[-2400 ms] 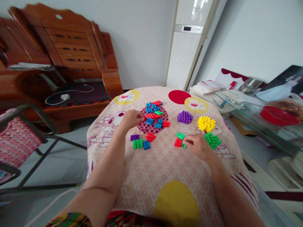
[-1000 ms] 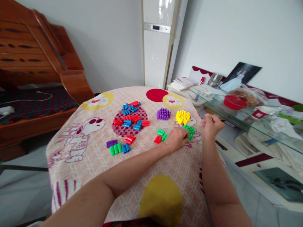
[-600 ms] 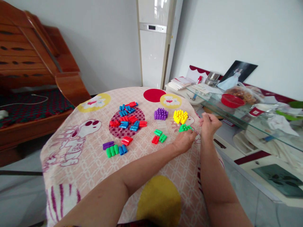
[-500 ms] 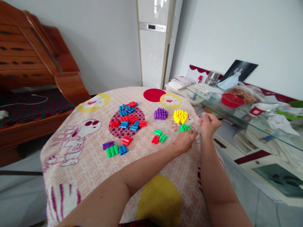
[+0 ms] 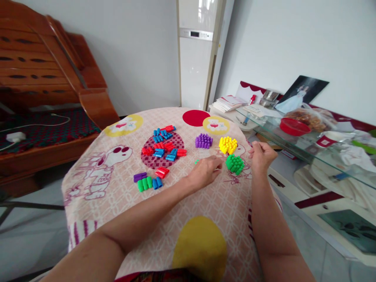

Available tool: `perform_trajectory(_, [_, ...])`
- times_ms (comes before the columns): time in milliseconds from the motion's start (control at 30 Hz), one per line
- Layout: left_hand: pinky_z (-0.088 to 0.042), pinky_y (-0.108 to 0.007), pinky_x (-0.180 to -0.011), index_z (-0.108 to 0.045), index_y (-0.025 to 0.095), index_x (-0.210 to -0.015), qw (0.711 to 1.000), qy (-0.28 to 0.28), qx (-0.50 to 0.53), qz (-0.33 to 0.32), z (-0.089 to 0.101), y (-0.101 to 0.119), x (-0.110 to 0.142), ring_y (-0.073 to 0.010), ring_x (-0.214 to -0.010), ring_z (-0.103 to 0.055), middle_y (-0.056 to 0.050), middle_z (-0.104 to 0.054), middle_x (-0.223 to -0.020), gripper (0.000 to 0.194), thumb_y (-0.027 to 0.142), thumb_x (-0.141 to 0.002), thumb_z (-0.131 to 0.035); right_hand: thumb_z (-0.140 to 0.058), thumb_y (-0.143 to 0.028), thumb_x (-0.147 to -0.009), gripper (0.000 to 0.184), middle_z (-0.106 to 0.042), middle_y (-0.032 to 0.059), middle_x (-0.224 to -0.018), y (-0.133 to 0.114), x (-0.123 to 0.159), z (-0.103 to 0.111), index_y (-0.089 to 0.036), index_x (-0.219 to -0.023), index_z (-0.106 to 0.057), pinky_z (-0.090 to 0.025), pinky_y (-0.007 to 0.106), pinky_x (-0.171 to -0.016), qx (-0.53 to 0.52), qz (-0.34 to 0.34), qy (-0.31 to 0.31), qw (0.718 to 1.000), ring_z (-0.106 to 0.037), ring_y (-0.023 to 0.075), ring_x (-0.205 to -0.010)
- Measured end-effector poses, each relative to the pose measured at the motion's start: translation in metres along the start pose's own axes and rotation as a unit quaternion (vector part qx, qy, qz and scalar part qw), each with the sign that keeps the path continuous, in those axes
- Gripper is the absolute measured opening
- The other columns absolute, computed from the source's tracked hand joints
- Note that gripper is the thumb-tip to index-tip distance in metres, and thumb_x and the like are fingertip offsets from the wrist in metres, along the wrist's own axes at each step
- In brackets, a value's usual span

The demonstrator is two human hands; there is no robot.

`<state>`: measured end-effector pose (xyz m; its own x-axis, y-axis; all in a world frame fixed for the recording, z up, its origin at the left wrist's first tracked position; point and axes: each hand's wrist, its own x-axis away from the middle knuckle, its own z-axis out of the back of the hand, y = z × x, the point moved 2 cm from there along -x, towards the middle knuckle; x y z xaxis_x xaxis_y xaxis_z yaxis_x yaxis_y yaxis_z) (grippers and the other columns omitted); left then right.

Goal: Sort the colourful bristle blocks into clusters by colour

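My left hand [image 5: 206, 170] is over the table, palm down. Its fingers are apart and bent, with nothing visible in them. It hides most of a few small pieces; a bit of a green piece [image 5: 196, 161] shows beside it. To its right stands a tight cluster of green plastic pegs [image 5: 235, 164], touched by neither hand. Behind that are a yellow peg cluster [image 5: 228, 145] and a purple one [image 5: 203, 141]. My right hand [image 5: 262, 156] is raised near the table's right edge, fingers curled together in a pinch. What it holds, if anything, is hidden.
Red and blue tube-like pieces [image 5: 172, 155] lie in groups on the patterned tablecloth [image 5: 152, 223]. Nearer are purple, green [image 5: 145, 183], blue and red pieces. A glass-topped cabinet [image 5: 282, 137] with a red bowl [image 5: 294, 126] stands right; a wooden bench [image 5: 96, 105] stands left.
My left hand has moved left from the green peg cluster to over the small green and red pieces. The green cluster now shows fully. My right hand stays closed near the edge.
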<state>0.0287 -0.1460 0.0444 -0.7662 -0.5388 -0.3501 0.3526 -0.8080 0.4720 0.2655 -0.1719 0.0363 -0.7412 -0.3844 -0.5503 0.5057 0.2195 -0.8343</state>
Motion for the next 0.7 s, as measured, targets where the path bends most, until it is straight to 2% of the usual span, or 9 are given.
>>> perform_trajectory(67, [-0.042, -0.023, -0.067, -0.065, 0.014, -0.079, 0.999, 0.005, -0.028, 0.043, 0.036, -0.024, 0.02, -0.0133, -0.071, -0.058, -0.003, -0.066, -0.079, 0.007, 0.012, -0.078, -0.058, -0.062, -0.035, -0.075, 0.022, -0.054, -0.005, -0.045, -0.001, 0.0, -0.001, -0.015, -0.07, -0.066, -0.036, 0.023, -0.039, -0.011, 0.0, 0.001, 1.0, -0.045, 0.0107, -0.034])
perform_trajectory(167, [-0.04, -0.024, -0.065, -0.068, 0.015, -0.078, 0.986, 0.027, -0.076, 0.148, 0.091, -0.061, 0.056, -0.0129, -0.067, -0.059, -0.002, -0.068, -0.074, 0.012, 0.019, -0.079, -0.057, -0.062, -0.034, -0.075, 0.021, -0.054, -0.0047, -0.044, -0.004, 0.002, -0.002, -0.015, -0.068, -0.067, -0.036, 0.023, -0.039, -0.011, 0.008, -0.002, 1.0, -0.045, 0.0105, -0.034])
perform_trajectory(267, [-0.04, -0.025, -0.062, -0.07, 0.016, -0.077, 0.96, 0.029, -0.123, 0.251, 0.128, -0.09, 0.098, -0.0146, -0.065, -0.06, -0.003, -0.069, -0.072, 0.017, 0.022, -0.078, -0.054, -0.062, -0.033, -0.075, 0.021, -0.054, -0.0048, -0.045, -0.008, 0.004, -0.002, -0.015, -0.067, -0.066, -0.036, 0.023, -0.039, -0.007, 0.011, -0.012, 1.0, -0.044, 0.0099, -0.034])
perform_trajectory(333, [-0.04, -0.026, -0.061, -0.071, 0.017, -0.076, 0.948, -0.005, -0.134, 0.289, 0.134, -0.1, 0.123, -0.0157, -0.064, -0.06, -0.003, -0.069, -0.07, 0.019, 0.026, -0.077, -0.054, -0.062, -0.032, -0.075, 0.019, -0.054, -0.005, -0.046, -0.009, 0.005, -0.003, -0.015, -0.068, -0.066, -0.035, 0.023, -0.039, -0.003, 0.007, -0.014, 1.0, -0.044, 0.0097, -0.034])
perform_trajectory(433, [-0.042, -0.027, -0.064, -0.072, 0.019, -0.081, 0.945, -0.068, -0.124, 0.296, 0.122, -0.104, 0.148, -0.0173, -0.07, -0.062, -0.003, -0.071, -0.076, 0.018, 0.029, -0.074, -0.058, -0.063, -0.032, -0.073, 0.018, -0.054, -0.0051, -0.046, -0.007, 0.006, -0.003, -0.015, -0.067, -0.066, -0.035, 0.023, -0.038, 0.0, 0.001, -0.012, 1.0, -0.043, 0.0099, -0.034])
perform_trajectory(567, [-0.042, -0.028, -0.07, -0.071, 0.019, -0.087, 0.942, -0.092, -0.141, 0.291, 0.105, -0.101, 0.156, -0.0189, -0.078, -0.062, -0.005, -0.071, -0.086, 0.021, 0.025, -0.07, -0.06, -0.063, -0.032, -0.073, 0.019, -0.054, -0.0048, -0.046, -0.004, 0.005, -0.004, -0.015, -0.066, -0.065, -0.035, 0.024, -0.038, -0.001, 0.009, -0.005, 1.0, -0.043, 0.0103, -0.034])
perform_trajectory(700, [-0.036, -0.024, -0.065, -0.066, 0.017, -0.081, 0.942, -0.096, -0.143, 0.289, 0.103, -0.098, 0.155, -0.0142, -0.072, -0.057, 0.0, -0.068, -0.078, 0.012, 0.023, -0.072, -0.059, -0.062, -0.033, -0.075, 0.021, -0.054, -0.0043, -0.045, -0.002, 0.003, -0.003, -0.015, -0.066, -0.066, -0.035, 0.024, -0.039, 0.001, 0.015, -0.011, 1.0, -0.045, 0.0109, -0.034])
